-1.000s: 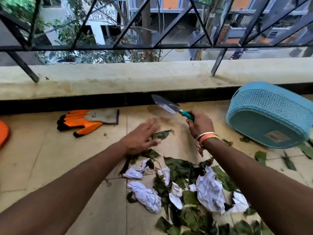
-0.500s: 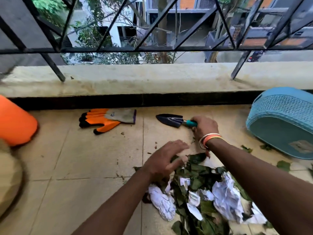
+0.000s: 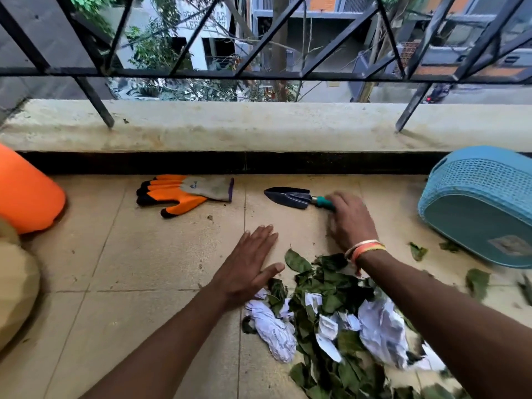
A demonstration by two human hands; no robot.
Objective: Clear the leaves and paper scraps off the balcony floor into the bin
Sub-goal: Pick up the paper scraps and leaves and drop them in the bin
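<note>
Two bare hands reach out over the beige tiled balcony floor [image 3: 144, 269]. The left hand [image 3: 247, 266] lies flat, palm down, its fingers [image 3: 259, 234] straight and together, holding nothing; its thumb is just beside the heap of green leaves [image 3: 331, 286]. Crumpled white paper scraps [image 3: 380, 326] are mixed into this heap, which sits on the floor between the two forearms.

The right hand [image 3: 349, 220], with bangles [image 3: 364, 249] on the wrist, covers the end of the teal handle of a small dark-bladed garden trowel [image 3: 290, 197] that lies on the tiles. This hand is blurred, so I cannot tell if its fingers grip the handle or only touch it.

At the right, a light-blue woven plastic bin [image 3: 478, 197] lies on its side with a few loose leaves near it. An orange and grey work glove [image 3: 184, 194] lies near the wall, and an orange plastic container [image 3: 26, 191] is at the far left.
</note>
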